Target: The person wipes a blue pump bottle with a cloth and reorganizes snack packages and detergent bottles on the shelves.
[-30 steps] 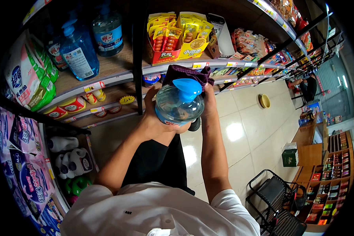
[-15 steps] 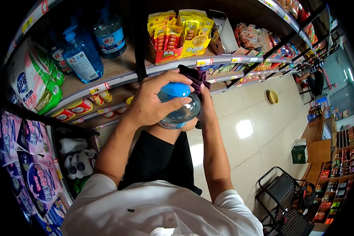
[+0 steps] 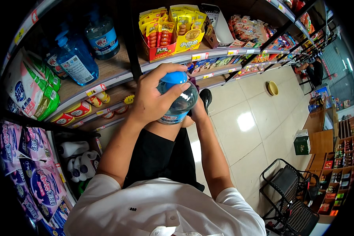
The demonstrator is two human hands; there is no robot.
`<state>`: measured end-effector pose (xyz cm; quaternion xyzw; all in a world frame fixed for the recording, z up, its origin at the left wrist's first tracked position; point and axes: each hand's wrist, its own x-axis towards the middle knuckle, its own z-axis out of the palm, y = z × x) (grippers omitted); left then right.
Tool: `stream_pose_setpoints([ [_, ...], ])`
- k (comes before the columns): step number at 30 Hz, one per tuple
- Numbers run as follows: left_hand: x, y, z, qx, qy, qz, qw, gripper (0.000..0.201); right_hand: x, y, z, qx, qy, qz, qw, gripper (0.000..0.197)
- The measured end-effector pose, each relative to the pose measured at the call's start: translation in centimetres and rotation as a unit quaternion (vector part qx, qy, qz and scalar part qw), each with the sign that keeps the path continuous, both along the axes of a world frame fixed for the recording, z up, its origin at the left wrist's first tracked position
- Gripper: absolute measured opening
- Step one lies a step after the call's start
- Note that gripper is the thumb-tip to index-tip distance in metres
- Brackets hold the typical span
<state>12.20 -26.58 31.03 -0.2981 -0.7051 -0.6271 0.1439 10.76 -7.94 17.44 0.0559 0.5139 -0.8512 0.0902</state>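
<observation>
A clear round-bodied bottle (image 3: pixel 183 103) with a blue top is held above my knees. My left hand (image 3: pixel 149 94) grips it from the left, with fingers over the blue top and thumb along its near side. Behind the bottle's right side is my right hand (image 3: pixel 199 111), its fingers mostly hidden. A dark purple cloth (image 3: pixel 194 80) shows between that hand and the bottle. On the shelf to the left stand a blue pump bottle (image 3: pixel 76 65) and another clear bottle with a blue label (image 3: pixel 103 39).
Snack boxes in red (image 3: pixel 161 52) and yellow (image 3: pixel 187 37) stand on the shelf ahead, above the shelf edge (image 3: pixel 177 61). Packaged goods (image 3: pixel 41 173) fill the left side. At right are a black folding chair (image 3: pixel 289 196), a green box (image 3: pixel 301 144) and a yellow basin (image 3: pixel 271 88).
My right hand and the cloth have moved down behind the bottle, so less of the cloth shows. The bottle has tilted slightly. My left hand keeps its grip, and a shoe has come into view.
</observation>
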Motion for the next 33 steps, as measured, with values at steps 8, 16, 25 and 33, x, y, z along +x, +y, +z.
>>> stream_pose_setpoints([
  [8, -0.5, 1.9, -0.1, 0.027, -0.03, 0.088, 0.995, 0.03, 4.0, -1.3, -8.6, 0.049, 0.12, -0.246, 0.961, 0.055],
  [16, -0.8, 1.0, 0.1, 0.022, -0.049, 0.054, 0.997, 0.061, 9.9, -3.8, -3.3, 0.051, 0.158, -0.205, 0.965, 0.061],
  [25, -8.4, -4.2, 0.6, -0.131, -0.13, -0.274, 0.944, 0.075, 5.3, -3.0, -4.0, 0.282, 0.263, -0.238, 0.891, 0.058],
  [33, -6.2, -1.8, -0.9, -0.088, -0.149, -0.101, 0.98, 0.033, 3.3, -4.3, 2.9, 0.151, 0.24, -0.203, 0.937, 0.054],
])
